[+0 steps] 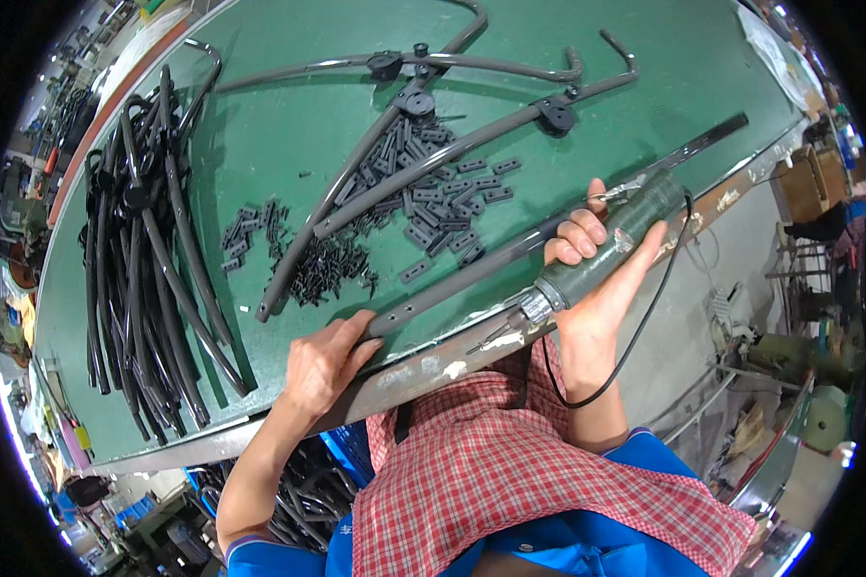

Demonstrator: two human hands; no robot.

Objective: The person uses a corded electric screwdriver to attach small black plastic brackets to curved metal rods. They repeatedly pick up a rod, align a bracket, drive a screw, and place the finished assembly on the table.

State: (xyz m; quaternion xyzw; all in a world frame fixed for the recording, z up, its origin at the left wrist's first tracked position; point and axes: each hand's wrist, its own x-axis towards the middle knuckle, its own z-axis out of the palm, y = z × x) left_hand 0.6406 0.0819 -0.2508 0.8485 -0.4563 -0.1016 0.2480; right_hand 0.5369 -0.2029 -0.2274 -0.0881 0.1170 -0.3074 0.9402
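My left hand point(322, 363) is closed on the near left end of a dark metal tube point(481, 270), where two small holes show beside my fingers. The tube slants up to the right along the table's front edge. In my right hand point(595, 317) is a dark green electric screwdriver point(627, 231), fingers wrapped round its body. Its thin bit point(498, 337) points down to the left, apart from the tube. A black cord point(656, 313) loops from its rear end past my wrist.
Bent tubes with round black knobs point(555, 118) lie across the green table point(645, 58). Among them are piles of small black blocks point(443, 207) and screws point(327, 269). A heap of black tubes point(140, 279) covers the left side. More tubes fill a blue crate point(348, 452) below.
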